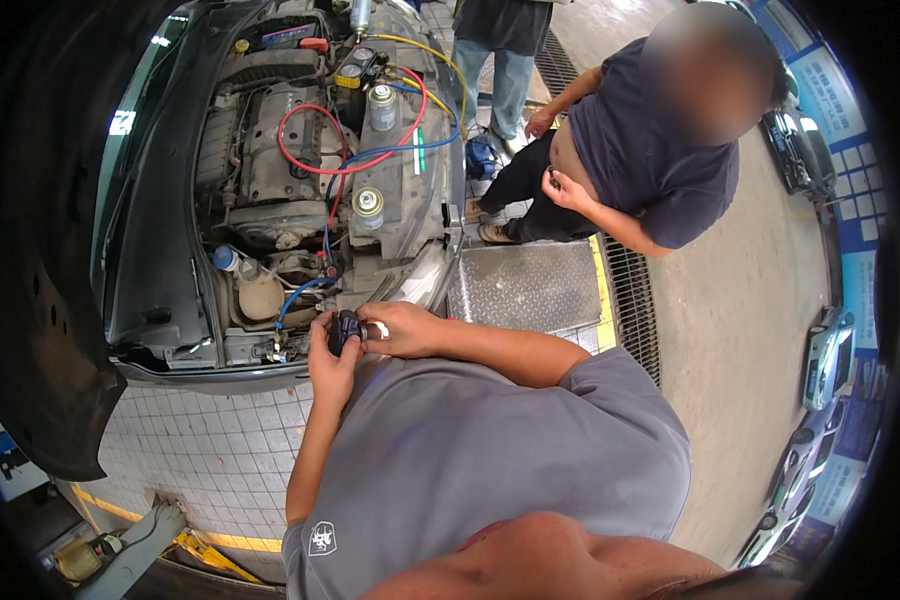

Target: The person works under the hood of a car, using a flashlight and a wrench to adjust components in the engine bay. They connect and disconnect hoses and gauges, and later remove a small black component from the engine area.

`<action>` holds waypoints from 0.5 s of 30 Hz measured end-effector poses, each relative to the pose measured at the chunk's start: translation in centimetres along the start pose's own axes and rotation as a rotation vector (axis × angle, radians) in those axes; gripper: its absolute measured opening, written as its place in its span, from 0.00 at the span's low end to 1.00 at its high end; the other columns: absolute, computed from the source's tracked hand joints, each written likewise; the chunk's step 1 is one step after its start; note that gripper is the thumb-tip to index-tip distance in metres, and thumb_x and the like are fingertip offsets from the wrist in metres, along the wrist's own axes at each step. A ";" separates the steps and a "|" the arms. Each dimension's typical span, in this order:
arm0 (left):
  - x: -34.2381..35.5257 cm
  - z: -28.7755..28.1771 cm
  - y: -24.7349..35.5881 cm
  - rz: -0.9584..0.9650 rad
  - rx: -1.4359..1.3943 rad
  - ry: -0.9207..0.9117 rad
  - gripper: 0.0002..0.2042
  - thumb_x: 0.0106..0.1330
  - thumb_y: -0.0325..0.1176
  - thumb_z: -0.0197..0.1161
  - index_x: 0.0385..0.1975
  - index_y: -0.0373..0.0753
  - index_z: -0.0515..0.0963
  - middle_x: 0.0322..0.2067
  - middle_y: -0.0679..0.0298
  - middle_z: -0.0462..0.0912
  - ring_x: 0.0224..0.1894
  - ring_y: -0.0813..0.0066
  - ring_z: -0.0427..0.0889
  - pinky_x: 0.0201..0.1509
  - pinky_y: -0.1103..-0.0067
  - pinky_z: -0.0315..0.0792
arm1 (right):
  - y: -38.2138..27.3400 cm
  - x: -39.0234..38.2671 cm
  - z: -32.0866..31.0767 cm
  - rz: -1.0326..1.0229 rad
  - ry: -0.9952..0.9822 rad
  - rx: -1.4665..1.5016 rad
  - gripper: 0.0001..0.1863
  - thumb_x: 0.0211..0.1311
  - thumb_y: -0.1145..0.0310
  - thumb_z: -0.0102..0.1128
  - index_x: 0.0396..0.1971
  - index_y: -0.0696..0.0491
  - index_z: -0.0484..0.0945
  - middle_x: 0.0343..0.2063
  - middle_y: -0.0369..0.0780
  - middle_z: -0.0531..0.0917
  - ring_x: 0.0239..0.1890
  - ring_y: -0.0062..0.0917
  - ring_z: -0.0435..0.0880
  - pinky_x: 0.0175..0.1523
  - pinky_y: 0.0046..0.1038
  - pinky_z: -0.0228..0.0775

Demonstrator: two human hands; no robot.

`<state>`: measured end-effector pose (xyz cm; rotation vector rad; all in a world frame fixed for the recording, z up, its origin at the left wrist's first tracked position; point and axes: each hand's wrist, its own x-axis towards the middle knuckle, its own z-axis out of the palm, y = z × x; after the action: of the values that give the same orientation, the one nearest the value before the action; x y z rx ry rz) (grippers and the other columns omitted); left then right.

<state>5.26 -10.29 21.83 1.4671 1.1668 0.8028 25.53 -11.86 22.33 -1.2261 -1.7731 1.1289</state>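
Note:
At the car's front corner, my left hand [330, 360] and my right hand [408, 328] come together around a small dark black object [345, 328]. Fingers of both hands are closed on it, and its kind cannot be made out. A short brownish piece lies by my right fingertips. Just beyond my left hand, a blue hose [298, 294] ends at a metal fitting [277, 345] at the edge of the engine bay. A red hose [338, 195] runs back from near there to a yellow-and-black gauge set [354, 72].
Two spray-type cans [368, 208] [382, 108] stand on the panel beside the engine [288, 150]. The raised hood [30, 300] hangs at left. A person in a dark shirt [660, 150] stands at right, another person's jeans [511, 88] farther back. A metal plate [526, 288] and floor grate [632, 310] lie nearby.

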 end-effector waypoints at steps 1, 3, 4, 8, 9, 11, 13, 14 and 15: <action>0.0 0.0 0.0 -0.014 -0.009 -0.005 0.23 0.63 0.23 0.63 0.59 0.33 0.68 0.49 0.56 0.78 0.48 0.70 0.81 0.54 0.76 0.75 | 0.1 0.0 0.0 0.005 0.001 -0.005 0.19 0.55 0.63 0.69 0.42 0.55 0.75 0.32 0.44 0.82 0.37 0.45 0.84 0.41 0.41 0.76; 0.0 0.0 0.3 -0.029 -0.040 -0.007 0.23 0.63 0.23 0.63 0.59 0.32 0.68 0.49 0.56 0.78 0.49 0.70 0.80 0.55 0.75 0.75 | 0.2 0.0 0.1 -0.004 0.009 -0.010 0.19 0.55 0.63 0.69 0.42 0.55 0.75 0.32 0.44 0.82 0.37 0.45 0.84 0.41 0.42 0.76; 0.0 0.0 0.4 -0.029 -0.062 -0.005 0.23 0.63 0.23 0.63 0.59 0.32 0.68 0.49 0.56 0.78 0.48 0.70 0.80 0.54 0.76 0.75 | 0.3 0.1 0.2 -0.015 0.016 -0.011 0.19 0.55 0.62 0.69 0.42 0.55 0.75 0.32 0.45 0.82 0.38 0.45 0.84 0.42 0.42 0.76; 0.0 0.1 1.4 -0.068 -0.124 -0.002 0.24 0.63 0.23 0.63 0.59 0.32 0.68 0.49 0.55 0.78 0.48 0.70 0.80 0.52 0.76 0.76 | -0.2 0.2 -0.1 0.008 -0.021 -0.049 0.20 0.55 0.61 0.70 0.43 0.55 0.75 0.34 0.46 0.82 0.40 0.46 0.84 0.43 0.42 0.77; 0.0 0.1 1.2 -0.054 -0.111 0.001 0.24 0.63 0.23 0.63 0.59 0.32 0.68 0.49 0.55 0.78 0.48 0.70 0.80 0.52 0.76 0.76 | -0.3 0.3 -0.2 0.007 -0.019 -0.048 0.20 0.55 0.61 0.70 0.43 0.55 0.75 0.35 0.46 0.82 0.40 0.46 0.84 0.43 0.42 0.77; 0.1 0.1 0.6 -0.027 -0.085 0.004 0.24 0.63 0.23 0.63 0.59 0.32 0.68 0.49 0.55 0.78 0.47 0.70 0.80 0.51 0.77 0.76 | -0.3 0.2 -0.2 0.006 -0.013 -0.046 0.20 0.56 0.61 0.70 0.43 0.56 0.75 0.36 0.47 0.82 0.41 0.46 0.84 0.44 0.41 0.77; 0.0 0.2 0.7 -0.039 -0.088 -0.004 0.24 0.63 0.23 0.63 0.59 0.31 0.68 0.49 0.55 0.78 0.48 0.69 0.80 0.52 0.76 0.76 | 0.0 0.1 -0.1 0.009 -0.008 -0.038 0.20 0.56 0.61 0.70 0.43 0.56 0.75 0.36 0.47 0.82 0.41 0.46 0.84 0.44 0.42 0.76; 0.0 0.2 0.8 -0.044 -0.088 -0.007 0.24 0.63 0.23 0.63 0.59 0.31 0.68 0.49 0.55 0.78 0.48 0.69 0.80 0.52 0.76 0.75 | 0.1 0.1 -0.1 0.008 -0.006 -0.034 0.20 0.55 0.61 0.70 0.43 0.56 0.75 0.36 0.47 0.82 0.41 0.46 0.84 0.44 0.42 0.76; 0.1 0.3 0.8 -0.027 -0.077 -0.004 0.24 0.63 0.24 0.64 0.59 0.31 0.68 0.49 0.54 0.79 0.48 0.69 0.80 0.52 0.76 0.75 | 0.3 0.0 -0.1 0.000 -0.004 -0.031 0.20 0.55 0.62 0.70 0.43 0.56 0.75 0.36 0.47 0.82 0.40 0.46 0.84 0.44 0.42 0.76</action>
<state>5.71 -10.31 22.50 1.3865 1.1388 0.8172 25.69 -11.76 22.13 -1.2427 -1.7993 1.1085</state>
